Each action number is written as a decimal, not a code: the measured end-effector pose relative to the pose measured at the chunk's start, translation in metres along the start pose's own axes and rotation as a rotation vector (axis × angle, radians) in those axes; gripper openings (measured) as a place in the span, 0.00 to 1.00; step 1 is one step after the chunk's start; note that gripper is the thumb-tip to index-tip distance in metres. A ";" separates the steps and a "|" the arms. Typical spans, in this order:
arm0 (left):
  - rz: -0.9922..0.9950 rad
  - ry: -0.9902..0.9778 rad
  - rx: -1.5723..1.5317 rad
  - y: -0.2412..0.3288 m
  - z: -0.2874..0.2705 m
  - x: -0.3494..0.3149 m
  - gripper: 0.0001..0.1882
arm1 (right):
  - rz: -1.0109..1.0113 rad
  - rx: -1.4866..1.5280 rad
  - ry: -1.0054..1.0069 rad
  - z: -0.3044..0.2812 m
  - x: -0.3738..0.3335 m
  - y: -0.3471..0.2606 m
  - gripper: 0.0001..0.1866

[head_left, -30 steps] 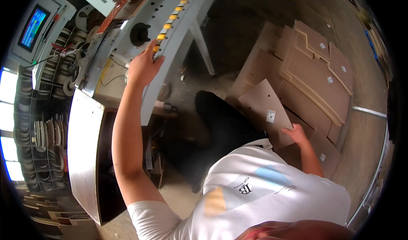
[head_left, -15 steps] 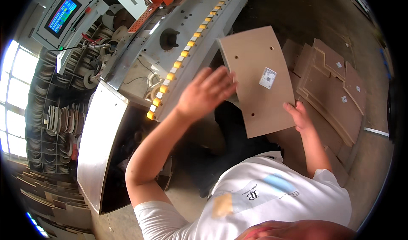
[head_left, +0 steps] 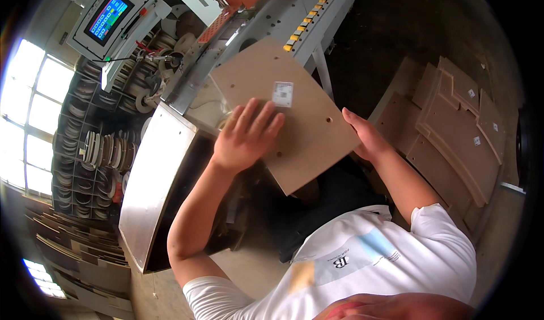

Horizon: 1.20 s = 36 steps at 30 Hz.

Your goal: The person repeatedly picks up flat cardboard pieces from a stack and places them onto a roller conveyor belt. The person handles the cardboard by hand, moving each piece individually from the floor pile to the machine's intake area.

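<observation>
A flat brown board (head_left: 309,133) with drilled holes and a white label (head_left: 283,94) is held tilted in front of me. Its far corner overlaps the edge of the grey machine bed (head_left: 306,11) in the picture. My right hand (head_left: 367,136) grips the board's right edge, thumb on the upper face and the other fingers mostly hidden beneath. Stretched flat with fingers slightly spread, my left hand (head_left: 246,139) lies over the near left part of the board. Whether it touches the surface is hard to tell.
Yellow rollers (head_left: 309,20) line the machine's side. A control screen (head_left: 107,17) stands at far left, near a rack of edging rolls (head_left: 102,156). A metal-sided cabinet (head_left: 156,184) sits left of me. More brown boards (head_left: 453,127) are stacked on my right.
The board has swung left toward the machine and turned, with my right hand still on its edge. My left hand, previously beside the board, is now over its face.
</observation>
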<state>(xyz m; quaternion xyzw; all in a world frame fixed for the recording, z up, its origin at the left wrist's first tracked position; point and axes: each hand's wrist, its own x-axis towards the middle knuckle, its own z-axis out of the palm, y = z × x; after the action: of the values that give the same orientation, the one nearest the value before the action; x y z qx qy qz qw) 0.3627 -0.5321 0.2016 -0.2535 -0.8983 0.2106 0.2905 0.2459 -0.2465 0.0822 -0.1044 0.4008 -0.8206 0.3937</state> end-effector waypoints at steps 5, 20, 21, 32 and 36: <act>-0.127 -0.059 0.055 -0.044 0.013 -0.014 0.26 | 0.032 -0.088 -0.025 -0.033 -0.001 0.045 0.24; -0.489 -0.341 -0.150 -0.089 0.068 -0.068 0.46 | -0.081 -1.086 -0.003 -0.086 -0.050 0.148 0.13; -0.476 -0.357 -0.136 -0.084 0.066 -0.068 0.46 | -0.099 -1.110 0.007 -0.086 -0.049 0.148 0.13; -0.431 -0.348 0.034 -0.103 0.096 -0.058 0.32 | -0.143 -1.228 -0.065 -0.076 -0.033 0.149 0.12; -0.479 -0.347 0.006 -0.118 0.114 -0.052 0.37 | -0.132 -1.235 -0.038 -0.079 -0.030 0.149 0.12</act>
<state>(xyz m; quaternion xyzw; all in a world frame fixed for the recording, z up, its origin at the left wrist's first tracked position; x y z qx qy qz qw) 0.2885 -0.6814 0.1575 0.0063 -0.9682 0.1788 0.1747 0.3109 -0.2340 -0.0759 -0.3521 0.7871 -0.4580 0.2161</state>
